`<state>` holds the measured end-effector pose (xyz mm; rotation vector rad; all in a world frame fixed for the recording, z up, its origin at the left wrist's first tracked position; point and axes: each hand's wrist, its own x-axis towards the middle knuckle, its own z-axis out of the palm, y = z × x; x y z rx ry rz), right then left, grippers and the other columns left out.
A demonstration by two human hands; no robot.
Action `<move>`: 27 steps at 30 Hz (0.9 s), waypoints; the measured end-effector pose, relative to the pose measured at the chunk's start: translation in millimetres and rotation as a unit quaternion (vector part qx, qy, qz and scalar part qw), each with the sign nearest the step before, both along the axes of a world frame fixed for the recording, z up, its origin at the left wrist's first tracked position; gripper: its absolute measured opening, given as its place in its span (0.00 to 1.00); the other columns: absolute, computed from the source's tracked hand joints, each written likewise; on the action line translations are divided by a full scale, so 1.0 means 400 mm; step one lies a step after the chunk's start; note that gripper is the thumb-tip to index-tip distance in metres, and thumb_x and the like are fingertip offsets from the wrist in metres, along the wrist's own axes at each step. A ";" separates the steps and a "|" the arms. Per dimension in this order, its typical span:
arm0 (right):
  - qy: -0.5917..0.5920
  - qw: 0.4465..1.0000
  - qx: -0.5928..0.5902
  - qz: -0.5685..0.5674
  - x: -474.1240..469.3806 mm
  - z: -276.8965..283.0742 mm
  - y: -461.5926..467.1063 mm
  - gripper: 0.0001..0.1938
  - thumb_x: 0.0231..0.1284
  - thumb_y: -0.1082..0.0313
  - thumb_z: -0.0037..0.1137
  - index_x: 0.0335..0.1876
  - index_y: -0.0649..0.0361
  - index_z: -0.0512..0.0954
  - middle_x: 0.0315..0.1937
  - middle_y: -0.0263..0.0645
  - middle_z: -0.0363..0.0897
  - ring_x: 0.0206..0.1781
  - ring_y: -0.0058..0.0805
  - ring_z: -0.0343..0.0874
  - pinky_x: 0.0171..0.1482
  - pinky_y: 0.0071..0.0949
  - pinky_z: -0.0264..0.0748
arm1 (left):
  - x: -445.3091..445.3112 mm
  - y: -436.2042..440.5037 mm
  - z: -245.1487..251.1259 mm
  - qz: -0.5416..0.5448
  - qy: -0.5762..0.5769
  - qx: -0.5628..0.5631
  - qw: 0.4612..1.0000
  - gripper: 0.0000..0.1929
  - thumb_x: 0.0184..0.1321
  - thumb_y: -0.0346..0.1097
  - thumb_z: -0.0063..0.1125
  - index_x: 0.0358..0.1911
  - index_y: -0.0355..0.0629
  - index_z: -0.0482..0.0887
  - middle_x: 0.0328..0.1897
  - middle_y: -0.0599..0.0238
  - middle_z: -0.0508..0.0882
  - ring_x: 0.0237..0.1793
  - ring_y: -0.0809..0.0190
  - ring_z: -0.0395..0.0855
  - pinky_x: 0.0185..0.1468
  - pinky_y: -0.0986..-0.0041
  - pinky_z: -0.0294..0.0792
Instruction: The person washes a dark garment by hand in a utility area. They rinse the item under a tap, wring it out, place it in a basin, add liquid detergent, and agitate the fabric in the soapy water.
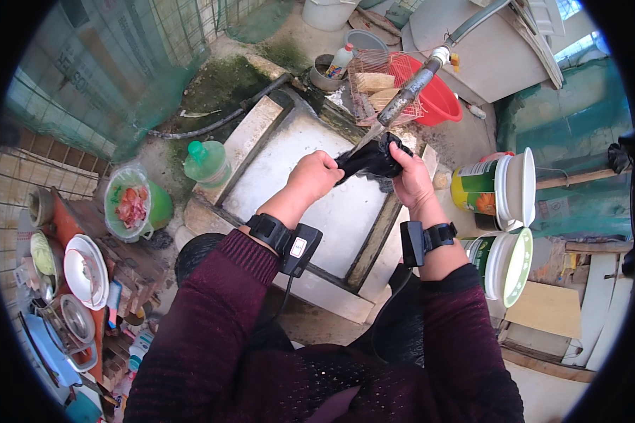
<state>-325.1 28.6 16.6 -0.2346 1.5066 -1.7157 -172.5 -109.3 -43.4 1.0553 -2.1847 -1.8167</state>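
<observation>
Wet black cloth [368,161] is stretched between my two hands, bunched at its right end. My left hand [313,174] pinches its left end between thumb and fingers. At the other side my right hand [414,177] grips the bunched part, thumb on top and fingers partly hidden behind it. From a metal pipe spout [410,92] just above, water runs down onto the cloth. Below both hands lies a shallow square wash basin [301,206] with a pale floor and a raised stone rim.
A green plastic bottle [207,163] stands at the basin's left rim, near a green bucket [161,203] lined with a bag. Beyond the spout are a pink wire rack [383,87] and a red tub [439,98]. White buckets [516,187] stand at right; bowls [86,270] at left.
</observation>
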 end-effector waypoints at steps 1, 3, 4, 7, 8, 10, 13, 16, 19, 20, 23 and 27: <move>-0.005 1.000 -0.011 0.021 0.003 0.006 -0.001 0.11 0.62 0.64 0.57 0.44 0.61 0.78 0.38 0.33 0.82 0.41 0.23 0.79 0.48 0.23 0.73 | 0.015 0.005 0.014 -0.002 -0.011 0.021 1.000 0.14 0.50 0.39 0.67 0.37 0.39 0.82 0.35 0.59 0.84 0.35 0.57 0.81 0.42 0.71 0.71; -0.006 0.999 0.010 0.041 0.010 0.012 -0.007 0.11 0.62 0.62 0.57 0.43 0.60 0.78 0.37 0.32 0.82 0.39 0.22 0.79 0.46 0.23 0.73 | 0.042 0.013 0.037 -0.032 -0.031 -0.017 0.999 0.19 0.51 0.39 0.67 0.44 0.37 0.81 0.42 0.55 0.84 0.43 0.55 0.82 0.49 0.70 0.72; -0.006 0.999 0.014 0.039 0.015 0.013 -0.011 0.11 0.62 0.62 0.57 0.43 0.61 0.78 0.37 0.33 0.82 0.39 0.23 0.79 0.47 0.24 0.74 | 0.052 0.016 0.043 -0.043 -0.023 -0.031 0.998 0.20 0.50 0.39 0.67 0.46 0.37 0.81 0.45 0.54 0.84 0.46 0.55 0.81 0.51 0.70 0.71; -0.007 0.998 0.028 0.052 0.036 0.011 -0.019 0.12 0.60 0.62 0.60 0.44 0.60 0.77 0.37 0.34 0.81 0.39 0.24 0.79 0.46 0.25 0.74 | 0.060 0.020 0.044 -0.067 0.043 -0.041 0.996 0.30 0.51 0.40 0.64 0.58 0.38 0.73 0.57 0.50 0.79 0.57 0.51 0.77 0.61 0.68 0.67; -0.004 0.998 0.031 0.061 0.044 0.011 -0.022 0.11 0.59 0.62 0.61 0.43 0.59 0.77 0.36 0.32 0.81 0.38 0.22 0.78 0.45 0.24 0.74 | 0.055 0.019 0.039 -0.074 0.082 -0.046 0.993 0.32 0.50 0.37 0.66 0.60 0.37 0.71 0.59 0.50 0.77 0.60 0.52 0.75 0.62 0.69 0.66; 0.009 0.996 0.055 0.071 0.061 0.014 -0.028 0.14 0.53 0.66 0.67 0.43 0.59 0.76 0.37 0.31 0.80 0.37 0.20 0.77 0.43 0.22 0.73 | 0.034 0.021 0.027 -0.071 0.176 0.001 0.982 0.37 0.48 0.32 0.67 0.64 0.36 0.66 0.61 0.50 0.75 0.63 0.55 0.71 0.64 0.70 0.63; 0.060 0.981 0.043 0.178 0.086 0.033 -0.035 0.19 0.45 0.76 0.66 0.46 0.61 0.75 0.39 0.34 0.79 0.39 0.25 0.78 0.47 0.24 0.74 | 0.011 0.030 0.022 -0.094 0.259 0.103 0.956 0.38 0.47 0.28 0.66 0.65 0.36 0.64 0.57 0.51 0.78 0.59 0.59 0.74 0.60 0.72 0.66; 0.210 0.950 0.178 0.145 0.086 0.044 -0.042 0.19 0.42 0.76 0.66 0.44 0.62 0.74 0.36 0.33 0.79 0.39 0.23 0.77 0.45 0.24 0.75 | -0.001 0.020 0.019 -0.153 0.136 0.043 0.978 0.20 0.48 0.33 0.68 0.46 0.36 0.80 0.37 0.59 0.85 0.38 0.64 0.81 0.44 0.71 0.72; 0.280 0.931 0.208 0.107 0.064 0.043 -0.038 0.15 0.44 0.76 0.63 0.41 0.63 0.75 0.33 0.31 0.79 0.36 0.21 0.77 0.42 0.21 0.74 | 0.006 0.002 0.026 -0.088 0.114 0.047 0.988 0.12 0.49 0.36 0.68 0.34 0.36 0.84 0.27 0.62 0.84 0.28 0.67 0.79 0.36 0.73 0.71; 0.271 0.941 0.186 0.082 0.050 0.042 -0.033 0.15 0.44 0.77 0.62 0.42 0.63 0.75 0.33 0.31 0.79 0.36 0.21 0.77 0.42 0.21 0.74 | 0.011 -0.004 0.030 -0.060 0.111 0.038 0.991 0.12 0.50 0.35 0.68 0.34 0.36 0.84 0.27 0.63 0.84 0.28 0.67 0.79 0.36 0.73 0.71; 0.224 0.962 0.149 0.040 0.003 0.026 -0.019 0.13 0.48 0.79 0.56 0.42 0.61 0.76 0.32 0.30 0.79 0.32 0.19 0.77 0.35 0.20 0.74 | 0.020 -0.023 0.033 0.007 0.097 0.112 0.989 0.10 0.51 0.34 0.66 0.33 0.36 0.84 0.26 0.66 0.83 0.27 0.69 0.78 0.35 0.74 0.71; 0.134 0.982 0.131 0.008 -0.058 -0.002 -0.009 0.10 0.55 0.79 0.44 0.40 0.60 0.76 0.32 0.33 0.79 0.29 0.21 0.77 0.29 0.22 0.74 | 0.025 -0.035 0.026 0.032 -0.006 0.031 0.999 0.12 0.53 0.40 0.63 0.34 0.38 0.85 0.31 0.53 0.85 0.34 0.53 0.83 0.42 0.66 0.73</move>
